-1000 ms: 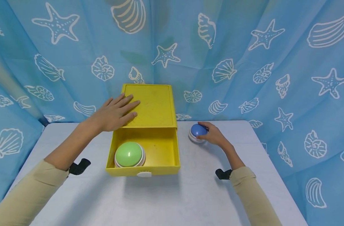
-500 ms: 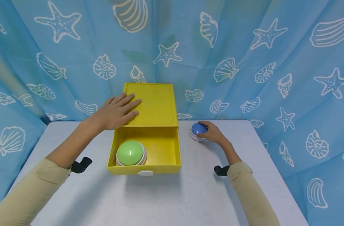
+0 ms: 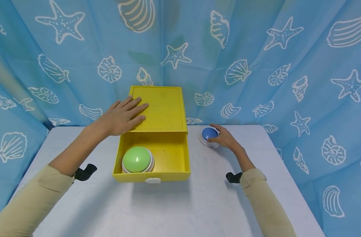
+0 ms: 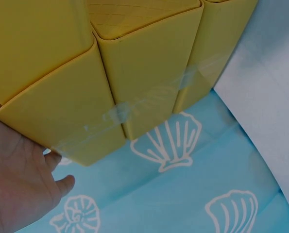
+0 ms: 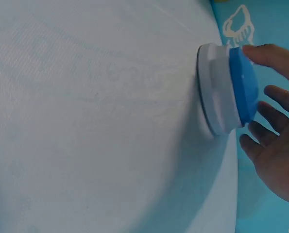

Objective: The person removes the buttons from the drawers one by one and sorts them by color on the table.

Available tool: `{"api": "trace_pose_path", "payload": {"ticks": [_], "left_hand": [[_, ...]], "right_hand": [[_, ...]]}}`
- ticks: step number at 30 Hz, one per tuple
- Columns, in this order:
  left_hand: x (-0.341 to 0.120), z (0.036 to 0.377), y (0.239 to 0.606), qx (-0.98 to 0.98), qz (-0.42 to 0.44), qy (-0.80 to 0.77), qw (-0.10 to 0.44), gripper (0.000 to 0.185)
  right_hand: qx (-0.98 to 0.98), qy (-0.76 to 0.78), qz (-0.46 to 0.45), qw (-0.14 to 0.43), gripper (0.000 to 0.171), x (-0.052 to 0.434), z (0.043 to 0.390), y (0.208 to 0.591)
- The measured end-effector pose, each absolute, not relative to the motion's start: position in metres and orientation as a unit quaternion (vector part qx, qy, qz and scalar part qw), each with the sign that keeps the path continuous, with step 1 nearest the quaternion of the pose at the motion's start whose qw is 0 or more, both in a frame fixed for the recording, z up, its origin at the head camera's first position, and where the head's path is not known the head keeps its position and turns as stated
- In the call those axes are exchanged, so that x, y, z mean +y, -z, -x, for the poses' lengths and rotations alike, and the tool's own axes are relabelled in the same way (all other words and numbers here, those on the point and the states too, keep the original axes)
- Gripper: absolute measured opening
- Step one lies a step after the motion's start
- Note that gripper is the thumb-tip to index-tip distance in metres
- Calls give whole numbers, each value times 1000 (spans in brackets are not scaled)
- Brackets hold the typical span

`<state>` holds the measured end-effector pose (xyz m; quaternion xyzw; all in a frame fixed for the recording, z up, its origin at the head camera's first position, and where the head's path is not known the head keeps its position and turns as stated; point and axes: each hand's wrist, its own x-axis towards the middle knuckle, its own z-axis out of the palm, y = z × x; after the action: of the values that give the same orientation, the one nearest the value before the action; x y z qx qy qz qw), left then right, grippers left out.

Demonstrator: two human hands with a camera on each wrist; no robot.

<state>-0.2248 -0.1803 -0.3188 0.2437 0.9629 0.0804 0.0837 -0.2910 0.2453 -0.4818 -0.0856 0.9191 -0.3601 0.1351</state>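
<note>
In the head view my left hand [image 3: 121, 115] lies flat, fingers spread, on top of a yellow drawer box [image 3: 161, 108]. The box's drawer [image 3: 171, 158] is pulled out toward me. Inside its left part sits a green dome push button [image 3: 136, 159] with a white base. To the right of the box, a blue dome push button [image 3: 209, 133] with a white base stands on the table. My right hand [image 3: 226, 137] is at its right side, fingers loosely spread around the dome. In the right wrist view the thumb [image 5: 270, 56] is right at the blue dome's edge.
A white table [image 3: 174, 210] bears the box and the blue button. Right behind hangs a blue curtain [image 3: 192, 39] with white shell and starfish prints, which also closes off both sides. The drawer's front carries a white handle [image 3: 153, 180].
My right hand's fingers have loosened and spread away from the blue button, which stays in place. The left hand has kept its position on the box.
</note>
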Motion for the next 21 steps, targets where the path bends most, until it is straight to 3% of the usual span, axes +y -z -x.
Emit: {"api": "trace_pose_path", "payload": {"ticks": [6, 14, 21], "left_hand": [[-181, 225, 319, 963, -242, -80, 84, 64], [-181, 224, 318, 963, -243, -85, 83, 64], [-181, 224, 320, 963, -243, -85, 80, 64]], "right_hand": [[885, 443, 118, 84, 66, 242, 282, 465], [832, 530, 145, 80, 55, 223, 249, 424], [801, 550, 229, 66, 47, 199, 206, 376]]}}
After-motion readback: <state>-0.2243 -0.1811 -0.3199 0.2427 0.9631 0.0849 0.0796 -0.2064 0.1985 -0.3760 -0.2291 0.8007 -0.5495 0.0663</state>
